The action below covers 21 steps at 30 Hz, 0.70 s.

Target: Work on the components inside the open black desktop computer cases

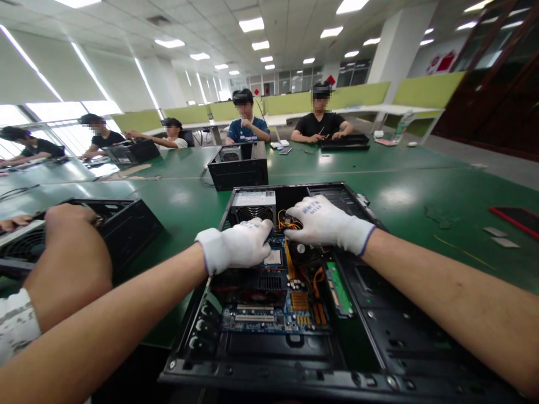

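Observation:
An open black computer case (252, 367) lies on its side in front of me. Inside are a blue motherboard (275, 322), a silver power supply (252, 199) with a fan, and a green circuit board (339, 289). My left hand (242, 244), in a white glove, is over the upper motherboard beside a pale square chip (273, 257). Its fingers are curled in; what they hold, if anything, is hidden. My right hand (324, 221), also gloved, closes its thumb and fingers around yellow and black cables (289, 222) next to the power supply.
Another person's arm (73, 247) reaches over a second case (130, 224) at the left. Across the green table (400, 191) stands another open case (240, 171), with several people seated behind. A red-edged black object (517, 224) and small flat pieces (501, 238) lie at the right.

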### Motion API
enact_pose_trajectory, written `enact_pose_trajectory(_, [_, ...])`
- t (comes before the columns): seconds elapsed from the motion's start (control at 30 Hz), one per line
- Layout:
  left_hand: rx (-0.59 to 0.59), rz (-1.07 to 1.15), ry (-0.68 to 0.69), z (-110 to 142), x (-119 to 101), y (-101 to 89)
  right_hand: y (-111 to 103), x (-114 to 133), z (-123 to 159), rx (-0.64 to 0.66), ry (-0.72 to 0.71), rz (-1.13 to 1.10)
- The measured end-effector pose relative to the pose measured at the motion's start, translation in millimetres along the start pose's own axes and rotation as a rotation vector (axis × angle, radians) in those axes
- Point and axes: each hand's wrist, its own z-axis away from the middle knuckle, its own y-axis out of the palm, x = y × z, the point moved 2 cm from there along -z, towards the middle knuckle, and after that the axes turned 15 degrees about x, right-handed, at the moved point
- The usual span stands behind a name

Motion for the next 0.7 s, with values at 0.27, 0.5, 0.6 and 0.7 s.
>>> enact_pose_trajectory(0.27, [0.261,-0.091,0.064,-88.3,-8.1,30.1,0.9,-12.4,-5.9,-0.124,0.045,-0.032])
enact_pose_trajectory(0.5, [0.271,-0.114,0.055,-102.5,-2.8,44.1,0.9,-13.6,-5.9,-0.138,0.015,-0.065])
enact_pose_trajectory(0.6, [0.274,-0.127,0.067,-104.4,-2.3,48.4,-0.7,-15.2,-5.2,-0.13,0.021,-0.08])
enact_pose_trajectory(0.7, [0.281,-0.141,0.061,-107.0,-2.4,52.6,-0.4,-16.4,-5.3,-0.113,0.018,-0.082])
